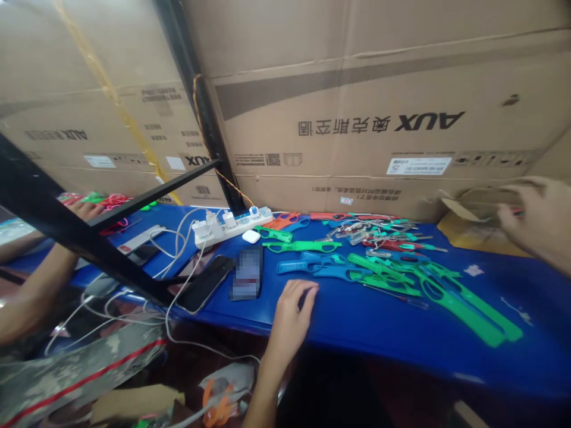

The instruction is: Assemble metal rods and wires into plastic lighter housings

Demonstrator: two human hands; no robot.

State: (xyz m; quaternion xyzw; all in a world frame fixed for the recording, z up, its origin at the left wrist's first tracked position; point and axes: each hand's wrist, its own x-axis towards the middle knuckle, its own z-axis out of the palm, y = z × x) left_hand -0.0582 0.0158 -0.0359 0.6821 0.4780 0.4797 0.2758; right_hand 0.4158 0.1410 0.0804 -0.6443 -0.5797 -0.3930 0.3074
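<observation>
My left hand (292, 309) rests at the near edge of the blue table (348, 315), its fingers loosely bent and the thumb a little apart, with nothing visible in it. Just beyond it lie blue plastic shell pieces (312, 264) shaped like lighter or toy-gun halves. Similar green shell pieces (468, 306) are heaped to the right. Behind them is a pile of small clear and red parts with wires (370, 230). At the far right my right hand (529, 211) is over an opened cardboard box (473, 233), thumb and fingers apart. Something red shows beside its thumb, mostly hidden.
A phone with a lit screen (247, 273) and a dark phone (206, 285) lie left of my hand. Behind them stands a white power strip (232, 227) with cables. A black metal frame (134, 261) separates me from another person's arms (40, 291). Large cartons (348, 89) wall the back.
</observation>
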